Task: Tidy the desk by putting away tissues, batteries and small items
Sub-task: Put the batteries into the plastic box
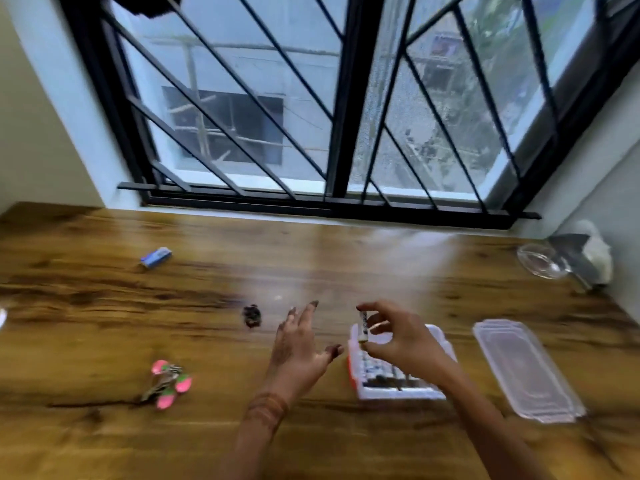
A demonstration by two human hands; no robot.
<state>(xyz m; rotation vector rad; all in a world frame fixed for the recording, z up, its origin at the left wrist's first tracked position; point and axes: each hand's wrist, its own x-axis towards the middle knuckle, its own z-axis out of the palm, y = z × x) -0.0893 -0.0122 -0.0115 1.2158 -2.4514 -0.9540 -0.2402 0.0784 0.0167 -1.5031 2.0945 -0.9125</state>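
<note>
**A:** The right hand (398,337) pinches a slim cylindrical battery (363,325) between thumb and fingertips. Its long axis is upright, just above the far left corner of the white plastic box with the orange edge (388,394).

**B:** And that box sits right beneath it, near on the brown wooden surface (346,254), with more batteries lying inside. Straight down looks the way to go.

**A:** The left hand (298,344) is spread, holding nothing, just left of the box.

**B:** That one's nearer the small dark lump (252,316) beyond its fingers, I'd say.
</note>
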